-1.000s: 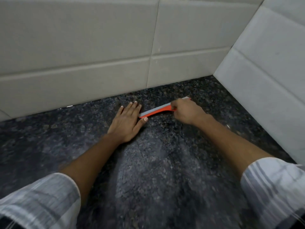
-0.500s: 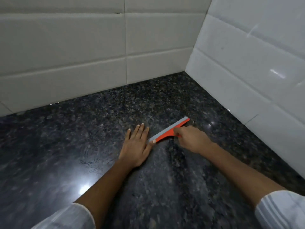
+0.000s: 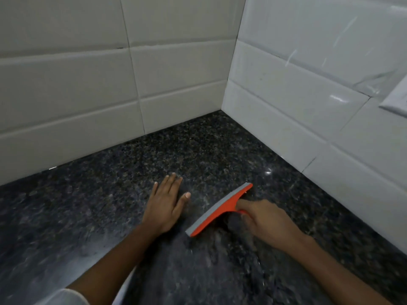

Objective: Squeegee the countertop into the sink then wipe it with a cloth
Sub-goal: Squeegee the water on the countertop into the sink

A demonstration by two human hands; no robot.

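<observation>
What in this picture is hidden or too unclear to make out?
- Sink and cloth: neither shows in the head view; both lie outside the frame.
- Squeegee handle: wrapped by the right hand, which is motion-blurred.
- Water on the countertop: the dark speckled stone and glare make wet patches hard to tell.
- White fixture on the right wall: cut off by the frame edge.
- Left hand: its palm faces down, so what is under it is hidden.

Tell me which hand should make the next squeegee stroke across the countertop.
Right. The right hand already grips the orange squeegee by its handle, blade down on the countertop. The left hand lies flat on the stone beside the blade, apart from it, holding nothing.
</observation>
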